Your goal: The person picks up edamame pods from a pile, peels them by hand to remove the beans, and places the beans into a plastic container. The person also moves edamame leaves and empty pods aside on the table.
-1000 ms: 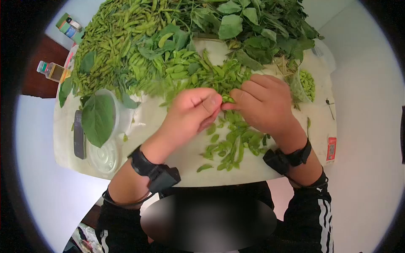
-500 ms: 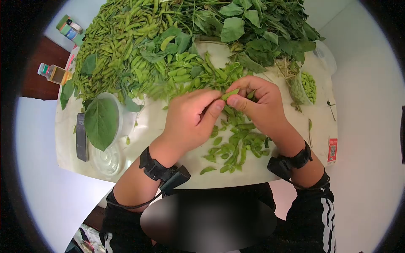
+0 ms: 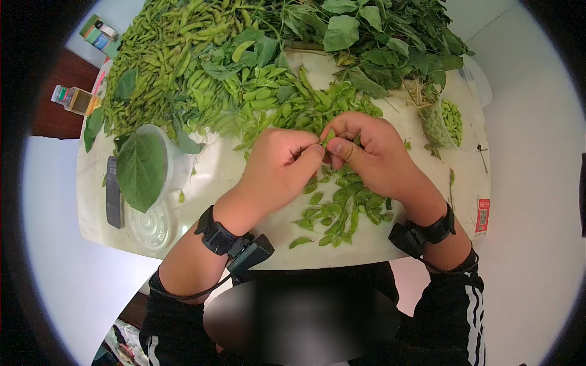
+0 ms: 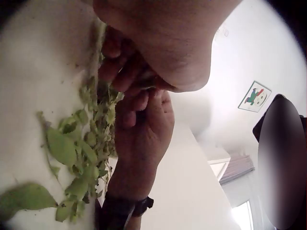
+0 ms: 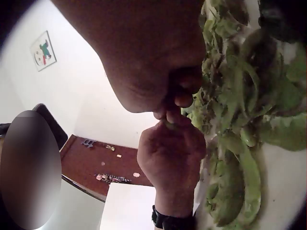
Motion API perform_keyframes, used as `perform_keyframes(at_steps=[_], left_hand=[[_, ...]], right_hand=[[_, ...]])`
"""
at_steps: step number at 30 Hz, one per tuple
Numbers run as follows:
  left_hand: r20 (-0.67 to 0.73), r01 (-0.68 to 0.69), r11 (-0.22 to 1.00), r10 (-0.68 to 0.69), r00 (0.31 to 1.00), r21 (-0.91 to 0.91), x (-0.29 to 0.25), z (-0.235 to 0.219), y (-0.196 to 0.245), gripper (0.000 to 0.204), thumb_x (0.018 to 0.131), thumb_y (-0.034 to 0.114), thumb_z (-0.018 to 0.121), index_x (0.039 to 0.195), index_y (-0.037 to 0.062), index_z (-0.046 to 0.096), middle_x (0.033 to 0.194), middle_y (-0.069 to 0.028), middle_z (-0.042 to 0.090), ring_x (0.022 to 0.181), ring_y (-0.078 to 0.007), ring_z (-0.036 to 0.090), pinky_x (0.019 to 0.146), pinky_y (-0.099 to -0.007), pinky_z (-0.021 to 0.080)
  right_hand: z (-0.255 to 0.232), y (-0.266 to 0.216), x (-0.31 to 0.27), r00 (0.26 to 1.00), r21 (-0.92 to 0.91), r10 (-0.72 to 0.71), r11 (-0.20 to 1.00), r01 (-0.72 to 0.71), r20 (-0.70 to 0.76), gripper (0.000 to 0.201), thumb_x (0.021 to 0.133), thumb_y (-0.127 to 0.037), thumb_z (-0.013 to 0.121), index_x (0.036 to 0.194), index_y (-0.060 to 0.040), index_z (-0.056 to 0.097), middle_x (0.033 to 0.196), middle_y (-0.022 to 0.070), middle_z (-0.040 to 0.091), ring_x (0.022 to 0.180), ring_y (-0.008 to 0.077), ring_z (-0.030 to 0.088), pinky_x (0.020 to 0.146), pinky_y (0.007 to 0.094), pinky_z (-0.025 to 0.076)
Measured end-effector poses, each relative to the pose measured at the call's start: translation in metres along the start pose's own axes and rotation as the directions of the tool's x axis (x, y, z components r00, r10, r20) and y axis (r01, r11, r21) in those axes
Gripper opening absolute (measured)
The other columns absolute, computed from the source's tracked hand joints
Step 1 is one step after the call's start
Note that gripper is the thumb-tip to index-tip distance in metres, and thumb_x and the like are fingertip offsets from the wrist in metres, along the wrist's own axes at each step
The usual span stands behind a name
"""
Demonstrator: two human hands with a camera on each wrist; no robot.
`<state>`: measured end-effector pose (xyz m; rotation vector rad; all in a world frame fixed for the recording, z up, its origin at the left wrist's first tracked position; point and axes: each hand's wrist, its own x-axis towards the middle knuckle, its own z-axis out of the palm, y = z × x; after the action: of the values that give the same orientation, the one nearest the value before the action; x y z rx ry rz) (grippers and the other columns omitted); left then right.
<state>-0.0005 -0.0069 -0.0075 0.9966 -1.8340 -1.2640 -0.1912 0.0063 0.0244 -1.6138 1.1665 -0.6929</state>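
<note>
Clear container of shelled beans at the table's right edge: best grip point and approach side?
Grip the clear container by its upper rim, coming from above on the right, probably the open side. It lies tilted, the shelled beans pooled low at its near end, so squeezing the thin wall there may spill them. Leafy stalks crowd its left side, and the right hand works there too.

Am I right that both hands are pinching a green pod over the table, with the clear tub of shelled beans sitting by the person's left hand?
Not quite. Both the left hand and right hand do pinch the green pod over the table, but the head view shows the clear tub of shelled beans beside the right hand, not the left.
</note>
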Motion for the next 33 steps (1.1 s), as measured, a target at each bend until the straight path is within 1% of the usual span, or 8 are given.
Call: perform_keyframes(at_steps=[8,17,23,24,26,29,31,33], left_hand=[[0.002,0.065,0.998,-0.065,0.998,0.013,0.001,0.001,-0.003,0.023,0.084,0.011,0.055,0.064,-0.0008,0.055,0.049,-0.0099,0.049,0.044,-0.0153,0.049,0.045,-0.0310,0.038],[0.237,0.263,0.946,-0.216,0.947,-0.190,0.002,-0.003,0.009,0.026,0.093,0.012,0.046,0.071,0.0027,0.058,0.058,-0.0020,0.059,0.049,-0.0072,0.055,0.044,-0.0223,0.041],[0.052,0.270,0.935,-0.265,0.963,-0.230,0.004,-0.002,0.008,0.022,0.089,0.009,0.054,0.068,0.0020,0.056,0.055,-0.0021,0.056,0.049,-0.0080,0.053,0.047,-0.0229,0.040],[-0.026,0.166,0.981,-0.169,0.985,-0.102,0.004,0.000,0.003,0.021,0.088,0.009,0.055,0.068,0.0021,0.055,0.054,-0.0021,0.055,0.050,-0.0080,0.053,0.047,-0.0230,0.040],[-0.085,0.067,0.997,-0.064,0.994,0.034,0.003,0.002,-0.002,0.021,0.088,0.009,0.055,0.068,0.0023,0.054,0.054,-0.0022,0.055,0.050,-0.0080,0.053,0.047,-0.0232,0.040],[-0.061,-0.079,0.975,0.094,0.994,0.208,0.005,0.001,0.000,0.019,0.087,0.007,0.057,0.069,0.0024,0.053,0.053,-0.0022,0.053,0.050,-0.0082,0.053,0.048,-0.0233,0.041],[-0.005,0.159,0.985,-0.159,0.987,-0.067,0.003,0.001,0.007,0.019,0.087,0.006,0.057,0.068,0.0027,0.053,0.054,-0.0015,0.054,0.051,-0.0077,0.053,0.048,-0.0231,0.043],[0.025,0.221,0.961,-0.220,0.975,-0.165,0.003,0.001,0.009,0.019,0.087,0.005,0.056,0.069,0.0029,0.052,0.056,-0.0011,0.054,0.052,-0.0073,0.053,0.049,-0.0230,0.043]], right_hand=[[-0.001,0.013,0.003,0.997,0.122,-0.058,0.991,0.052,0.050,0.013,0.095,-0.007,0.054,0.106,-0.0011,0.058,0.079,0.0025,0.063,0.069,0.0067,0.055,0.059,0.0212,0.041],[-0.019,0.013,0.006,0.974,0.354,-0.009,0.932,-0.074,0.227,0.016,0.098,-0.014,0.055,0.108,-0.0023,0.059,0.076,0.0038,0.063,0.057,0.0049,0.047,0.051,0.0197,0.036],[-0.010,0.005,0.007,0.995,0.457,0.078,0.884,-0.098,0.062,0.014,0.096,-0.014,0.059,0.104,-0.0019,0.060,0.072,0.0037,0.063,0.056,0.0045,0.046,0.051,0.0204,0.036],[-0.008,0.006,0.008,0.995,0.458,0.080,0.884,-0.099,0.062,0.014,0.096,-0.014,0.059,0.104,-0.0019,0.060,0.072,0.0037,0.063,0.056,0.0045,0.046,0.051,0.0204,0.036],[-0.006,0.010,0.009,0.998,0.018,0.053,0.998,-0.053,-0.030,0.011,0.094,-0.013,0.062,0.097,-0.0020,0.061,0.074,0.0031,0.063,0.060,0.0045,0.051,0.054,0.0204,0.038],[-0.008,0.012,0.008,1.000,0.043,0.006,0.999,-0.007,0.026,0.010,0.093,-0.012,0.064,0.089,-0.0026,0.060,0.076,0.0022,0.064,0.065,0.0053,0.056,0.057,0.0207,0.040],[-0.007,0.013,0.008,0.999,0.114,-0.006,0.994,0.003,0.032,0.011,0.093,-0.012,0.064,0.088,-0.0029,0.059,0.077,0.0019,0.064,0.067,0.0057,0.056,0.059,0.0209,0.040],[-0.005,0.017,0.005,0.999,0.189,-0.002,0.982,-0.006,0.042,0.011,0.093,-0.011,0.064,0.087,-0.0032,0.058,0.077,0.0016,0.064,0.068,0.0061,0.057,0.060,0.0211,0.041]])
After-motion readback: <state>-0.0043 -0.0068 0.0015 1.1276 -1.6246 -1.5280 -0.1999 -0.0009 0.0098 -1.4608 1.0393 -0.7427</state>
